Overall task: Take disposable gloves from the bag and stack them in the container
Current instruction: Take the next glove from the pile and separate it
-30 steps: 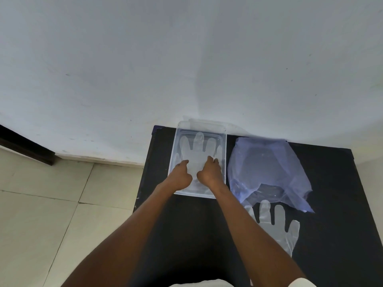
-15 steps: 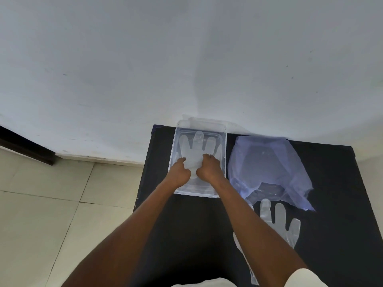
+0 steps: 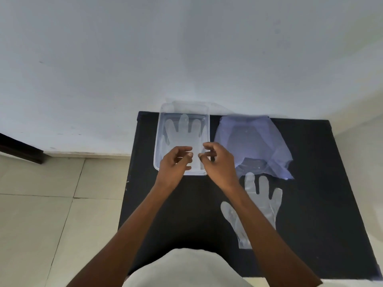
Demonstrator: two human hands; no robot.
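Nearest to us, a loose glove [image 3: 262, 200] lies flat on the black worktop [image 3: 323, 204], fingers pointing away, its cuff partly hidden under our right forearm. Just beyond its fingertips sits the bluish bag [image 3: 255, 141], mouth toward us, slumped and open.

Our left hand [image 3: 176, 162] and right hand [image 3: 217, 160] hover close together over the near end of the clear container [image 3: 159, 141], fingers loosely curled, thumbs and forefingers nearly meeting. Whether they pinch any film we cannot tell; they look empty. Inside the container a glove in the container [image 3: 184, 131] lies flat, fingers spread toward the far wall.

We judge the step in hand to be finishing this placement and turning to the next glove. To do it well, we lift our hands straight up so the thin film does not cling and drag. Then we take the loose glove by its cuff with both hands, keep it flat, and lay it finger over finger on the one below, pressing lightly to push out air.
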